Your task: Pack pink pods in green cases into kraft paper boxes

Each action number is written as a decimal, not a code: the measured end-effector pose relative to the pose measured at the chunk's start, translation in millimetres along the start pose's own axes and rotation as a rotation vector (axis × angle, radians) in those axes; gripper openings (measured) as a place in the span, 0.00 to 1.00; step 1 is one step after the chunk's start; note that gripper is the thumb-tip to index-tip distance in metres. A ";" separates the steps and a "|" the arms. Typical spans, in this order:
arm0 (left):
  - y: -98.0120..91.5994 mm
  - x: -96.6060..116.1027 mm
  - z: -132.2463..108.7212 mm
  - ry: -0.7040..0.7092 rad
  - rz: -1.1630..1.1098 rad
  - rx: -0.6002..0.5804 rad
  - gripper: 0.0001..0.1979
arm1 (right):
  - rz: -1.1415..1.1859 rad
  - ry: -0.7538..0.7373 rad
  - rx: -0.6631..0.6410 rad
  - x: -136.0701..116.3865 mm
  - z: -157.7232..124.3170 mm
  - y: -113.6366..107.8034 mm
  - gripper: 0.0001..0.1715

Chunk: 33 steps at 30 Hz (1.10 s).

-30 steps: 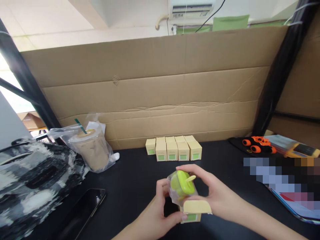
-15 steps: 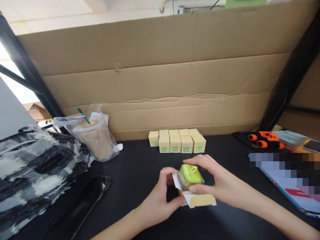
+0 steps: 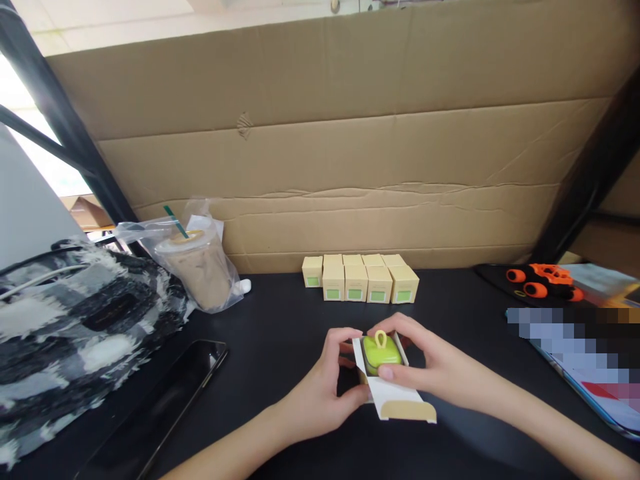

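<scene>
An opened small box with white inner flaps is tilted above the black table, its lid flap folded toward me. Inside its mouth sits a green item with a yellow loop on top. My left hand grips the box from the left, fingers on its far side and thumb near its base. My right hand holds the green item, thumb on its front edge and fingers at the back. The lower part of the item is hidden in the box.
Several closed yellow boxes stand in rows near the cardboard wall. On the left are a bagged iced drink, a phone and a fluffy black-and-white bag. An orange toy car and a blue-edged device lie right.
The green item has gone deeper into the box and sits more level, its loop now upright. The camera view has shifted slightly.
</scene>
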<state>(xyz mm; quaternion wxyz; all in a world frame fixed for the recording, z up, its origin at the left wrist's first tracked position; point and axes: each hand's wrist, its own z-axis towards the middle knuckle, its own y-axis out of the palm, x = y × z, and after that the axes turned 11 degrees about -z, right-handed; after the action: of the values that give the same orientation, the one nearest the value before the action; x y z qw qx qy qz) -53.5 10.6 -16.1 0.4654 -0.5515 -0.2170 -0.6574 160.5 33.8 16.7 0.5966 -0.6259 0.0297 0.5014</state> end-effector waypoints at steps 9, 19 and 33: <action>-0.7 -2.7 -0.8 0.024 0.021 0.026 0.28 | 0.103 -0.006 0.034 5.6 -3.6 3.8 0.26; -2.3 -9.0 -2.7 0.048 0.092 0.054 0.27 | -0.105 -0.154 0.304 7.5 -7.8 17.5 0.07; -3.3 -0.1 1.2 -0.004 -0.040 0.054 0.21 | 0.128 -0.052 0.260 15.5 -1.0 20.4 0.16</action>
<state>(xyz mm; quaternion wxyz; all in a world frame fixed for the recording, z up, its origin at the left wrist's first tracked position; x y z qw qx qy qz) -55.7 13.2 -15.1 0.4664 -0.5356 -0.2463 -0.6595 155.8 35.9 -8.5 0.6399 -0.5271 0.1187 0.5464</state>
